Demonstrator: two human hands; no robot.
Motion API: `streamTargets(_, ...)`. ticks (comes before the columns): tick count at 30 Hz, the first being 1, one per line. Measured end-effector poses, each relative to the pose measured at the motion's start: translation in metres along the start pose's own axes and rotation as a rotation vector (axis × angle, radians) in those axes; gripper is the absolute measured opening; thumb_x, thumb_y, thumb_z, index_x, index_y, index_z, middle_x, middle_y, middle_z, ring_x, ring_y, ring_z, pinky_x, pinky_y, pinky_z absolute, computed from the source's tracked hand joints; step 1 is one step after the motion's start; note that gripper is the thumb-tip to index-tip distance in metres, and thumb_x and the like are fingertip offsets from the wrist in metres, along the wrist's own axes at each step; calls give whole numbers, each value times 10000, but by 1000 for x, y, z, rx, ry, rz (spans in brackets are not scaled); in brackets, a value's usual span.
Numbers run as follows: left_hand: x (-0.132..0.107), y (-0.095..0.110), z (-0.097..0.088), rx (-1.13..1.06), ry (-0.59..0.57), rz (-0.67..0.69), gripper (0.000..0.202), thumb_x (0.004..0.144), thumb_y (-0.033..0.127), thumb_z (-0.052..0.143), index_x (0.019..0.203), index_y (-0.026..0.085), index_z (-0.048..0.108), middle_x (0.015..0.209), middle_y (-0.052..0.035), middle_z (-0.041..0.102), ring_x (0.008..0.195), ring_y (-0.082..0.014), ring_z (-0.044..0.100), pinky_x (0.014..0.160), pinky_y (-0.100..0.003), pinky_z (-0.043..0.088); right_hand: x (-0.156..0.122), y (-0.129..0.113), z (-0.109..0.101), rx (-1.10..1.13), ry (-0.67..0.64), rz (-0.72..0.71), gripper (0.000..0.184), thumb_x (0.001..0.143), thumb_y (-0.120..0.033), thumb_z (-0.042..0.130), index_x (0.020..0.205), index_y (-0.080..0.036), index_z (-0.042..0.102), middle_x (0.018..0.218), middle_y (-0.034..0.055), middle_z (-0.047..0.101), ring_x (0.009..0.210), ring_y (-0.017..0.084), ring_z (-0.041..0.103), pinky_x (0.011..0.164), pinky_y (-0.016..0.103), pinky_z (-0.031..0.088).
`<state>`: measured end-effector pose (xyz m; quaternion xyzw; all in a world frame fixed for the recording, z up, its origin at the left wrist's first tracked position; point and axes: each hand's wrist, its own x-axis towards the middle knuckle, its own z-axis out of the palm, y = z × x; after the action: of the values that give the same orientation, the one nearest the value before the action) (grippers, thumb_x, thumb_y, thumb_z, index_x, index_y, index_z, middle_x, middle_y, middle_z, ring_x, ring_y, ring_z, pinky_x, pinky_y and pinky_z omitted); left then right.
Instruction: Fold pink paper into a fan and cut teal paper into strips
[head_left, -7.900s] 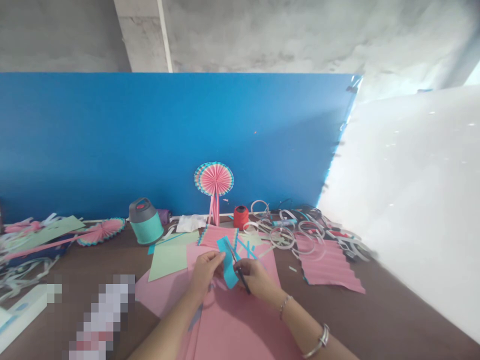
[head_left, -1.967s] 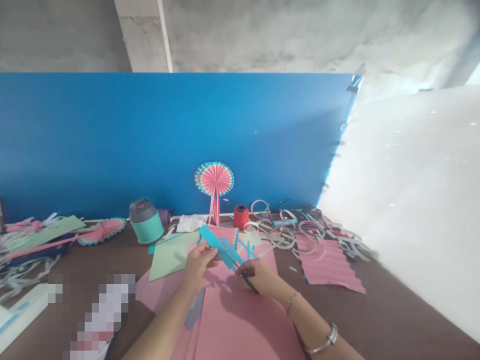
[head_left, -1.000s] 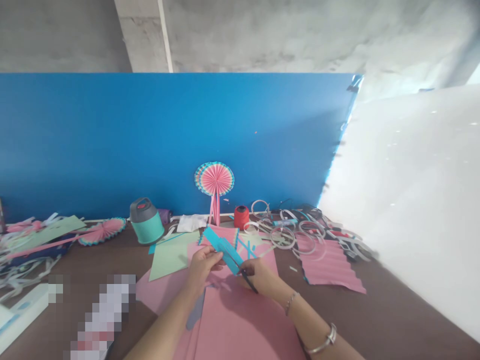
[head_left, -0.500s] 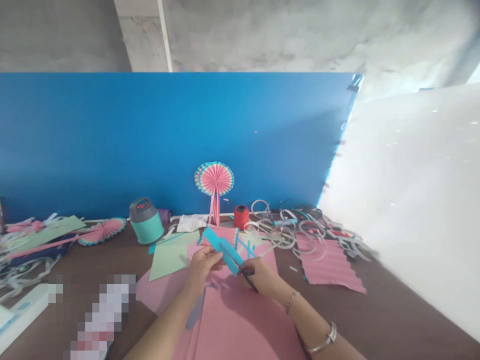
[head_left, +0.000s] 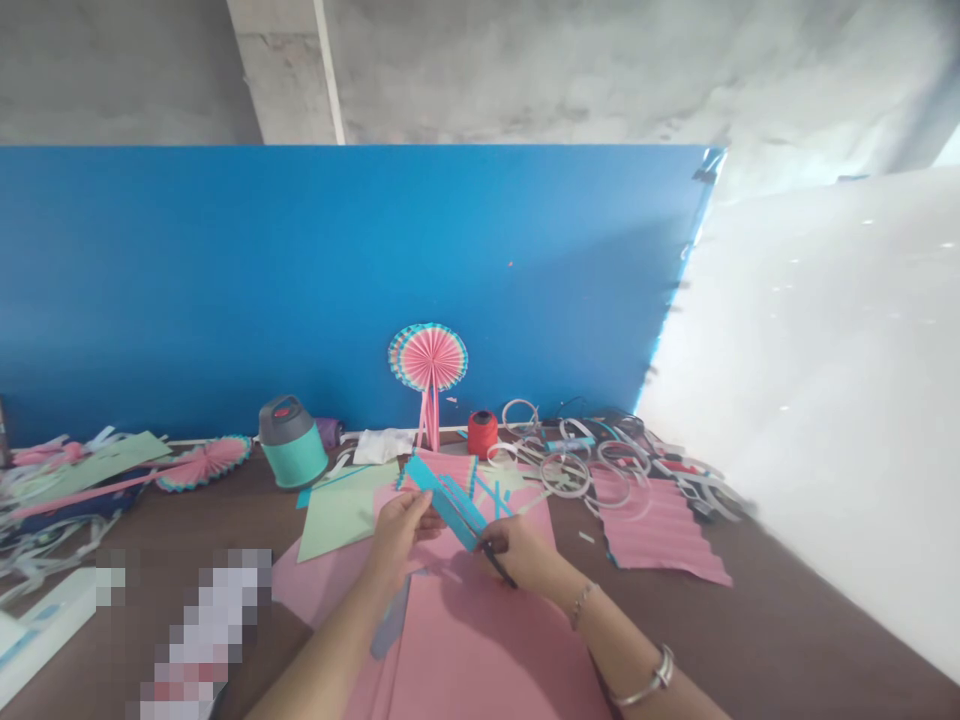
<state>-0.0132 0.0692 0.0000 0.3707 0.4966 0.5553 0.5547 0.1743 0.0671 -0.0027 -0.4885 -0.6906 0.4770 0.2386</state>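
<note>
My left hand pinches a blue paper strip near its middle, thumb on top. In my right hand is a pair of scissors with dark handles, held at the strip's near right end. A narrow blue sliver stands partly apart along the strip's upper side; the blades themselves are hard to make out. Below both hands lie large pink paper sheets. Just beyond, a pleated pink paper piece with a striped edge rests beside thin blue strips.
Behind stands a round pink paper fan against the blue panel. A teal-and-grey container, light green paper and a red thread spool sit farther back. White strip coils and pleated pink paper lie right.
My left fingers have shifted slightly up along the blue strip. The narrow sliver now stands out more from it. My right hand with the scissors has barely moved.
</note>
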Motion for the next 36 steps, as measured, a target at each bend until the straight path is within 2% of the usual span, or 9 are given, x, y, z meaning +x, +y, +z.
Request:
streamTargets(6,-5,2,3,40,-38,4,353,609,466,693,656,128,602,570,-45,661,493,-126,608,473,-198,461,-2,-2,1,-13,-15,-27,128,587,-200,558,667,-135,635,465,-39,500,385,71,413,363,179,319)
streamTargets(12,-11,3,7,60,-85,2,319,640,447,676,628,140,591,572,-35,661,491,-117,601,482,-193,461,1,1,1,-18,-9,-8,183,541,-137,545,699,-136,637,469,-49,487,394,71,407,367,172,308)
streamTargets(17,-9,2,7,60,-74,-11,305,642,436,675,616,144,590,557,-28,655,478,-112,596,474,-188,457,3,4,2,-44,3,-32,132,538,-146,540,644,-137,618,454,-55,456,404,65,378,368,168,283)
streamTargets(23,-9,2,6,64,-83,-9,313,640,444,675,613,143,593,569,-40,661,485,-122,601,476,-198,458,4,5,3,-7,-10,23,221,522,-109,501,700,-139,628,452,-57,481,388,74,413,367,171,310)
streamTargets(36,-9,2,5,60,-78,-4,321,629,449,684,635,137,608,579,-48,667,495,-128,601,486,-206,459,3,7,4,-56,16,-17,250,519,-79,443,670,-142,632,424,-58,476,383,82,429,364,171,296)
